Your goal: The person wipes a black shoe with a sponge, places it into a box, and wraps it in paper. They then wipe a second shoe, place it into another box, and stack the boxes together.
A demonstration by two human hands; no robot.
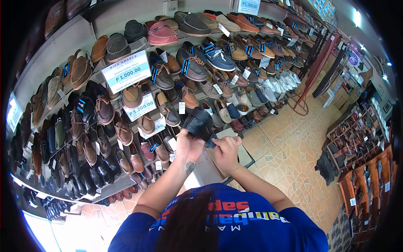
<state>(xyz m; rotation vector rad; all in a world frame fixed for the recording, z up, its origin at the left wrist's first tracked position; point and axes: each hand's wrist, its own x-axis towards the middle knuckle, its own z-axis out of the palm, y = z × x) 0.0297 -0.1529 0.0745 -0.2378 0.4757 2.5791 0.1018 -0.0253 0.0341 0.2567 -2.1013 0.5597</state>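
In the head view, a black leather shoe (198, 124) is held up in front of the shelves, tilted. My left hand (187, 147) is closed around its near end, with the thumb along its side. To the right of it, my right hand (226, 152) pinches a small dark blue-grey piece of cloth (210, 142) against the near end of the shoe. Most of the cloth is hidden by the fingers and the shoe. Rows of loafers and boat shoes stand close behind, among them a brown loafer (187, 97) with a white tag.
Tiered shoe shelves curve around the front and left, with price signs (126, 72) standing among the shoes. Below my hands is a pale box (205, 172). Tiled floor (277, 147) lies to the right, with a belt rack (329, 54) and a wooden rack (369, 185) beyond.
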